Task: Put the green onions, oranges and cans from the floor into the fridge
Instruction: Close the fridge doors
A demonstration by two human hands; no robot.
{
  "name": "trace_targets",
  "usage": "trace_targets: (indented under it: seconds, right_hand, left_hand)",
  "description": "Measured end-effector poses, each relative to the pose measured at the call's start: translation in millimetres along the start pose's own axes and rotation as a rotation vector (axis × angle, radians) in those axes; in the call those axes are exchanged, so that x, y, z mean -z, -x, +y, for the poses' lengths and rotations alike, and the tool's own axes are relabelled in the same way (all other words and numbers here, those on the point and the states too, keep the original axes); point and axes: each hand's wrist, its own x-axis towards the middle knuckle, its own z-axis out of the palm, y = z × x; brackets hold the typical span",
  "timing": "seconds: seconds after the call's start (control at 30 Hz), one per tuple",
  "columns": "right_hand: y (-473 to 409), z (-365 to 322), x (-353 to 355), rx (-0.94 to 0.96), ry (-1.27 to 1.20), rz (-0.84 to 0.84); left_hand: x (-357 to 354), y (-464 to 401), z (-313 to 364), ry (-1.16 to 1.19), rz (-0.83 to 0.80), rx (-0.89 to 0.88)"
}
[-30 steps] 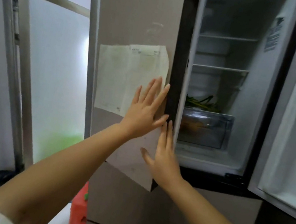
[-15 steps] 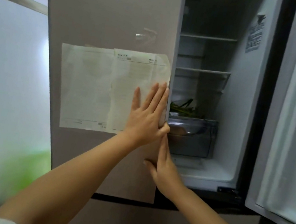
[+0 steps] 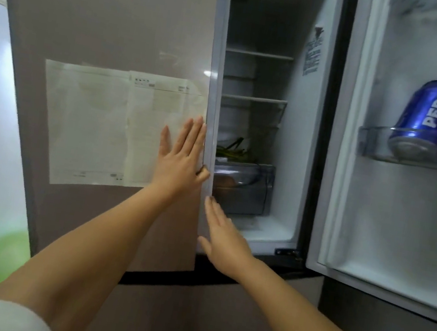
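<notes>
Blue cans [image 3: 425, 118] on the door shelf [image 3: 373, 141] read "PEPSI"

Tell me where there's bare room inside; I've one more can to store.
The two upper shelves look bare, as does the floor under the drawer. The green onions fill the spot above the drawer; cans crowd the door rack.
</notes>
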Motion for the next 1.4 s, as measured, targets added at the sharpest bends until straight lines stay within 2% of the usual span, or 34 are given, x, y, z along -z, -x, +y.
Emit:
trace_targets:
  seconds: [0.13,0.2,0.27,0.43,0.57,0.63,0.7,0.8,0.93,1.07,1.17,1.4]
  right_hand:
    - [69,24,35,-0.076,0.043,-0.052]
    - [106,42,59,-0.137,0.045,-0.004]
    - [141,60,85,-0.197,0.077,0.063]
    - [214,100,144,-0.280,0.137,0.288]
    - [240,121,190,-0.235,0.135,0.600]
    - [240,134,214,-0.236,0.141,0.780]
    - [237,150,231,-0.318,0.109,0.898]
    - [235,177,241,-0.494,0.076,0.870]
    - [229,200,238,-0.589,-0.037,0.743]
    - [217,202,225,-0.571,-0.098,0.821]
    - [217,195,215,-0.536,-0.101,0.891]
    - [241,161,203,-0.393,0.041,0.779]
  left_hand:
    - [11,9,24,0.129,-0.082,0.143]
    - [20,16,49,0.250,-0.125,0.236]
    - [29,25,82,0.361,-0.132,0.248]
    - [72,39,194,0.553,-0.008,-0.063]
    - [128,15,264,0.611,0.279,-0.403]
    - [149,-9,289,0.642,0.383,-0.474]
    - [161,-28,307,0.735,0.361,-0.427]
    - [159,-46,324,0.853,0.277,-0.308]
    - [151,-54,325,0.815,0.424,-0.275]
    - [153,-55,325,0.947,0.346,-0.245]
    - [157,-55,316,1.020,0.392,-0.214]
    - [156,-46,257,1.172,0.422,-0.113]
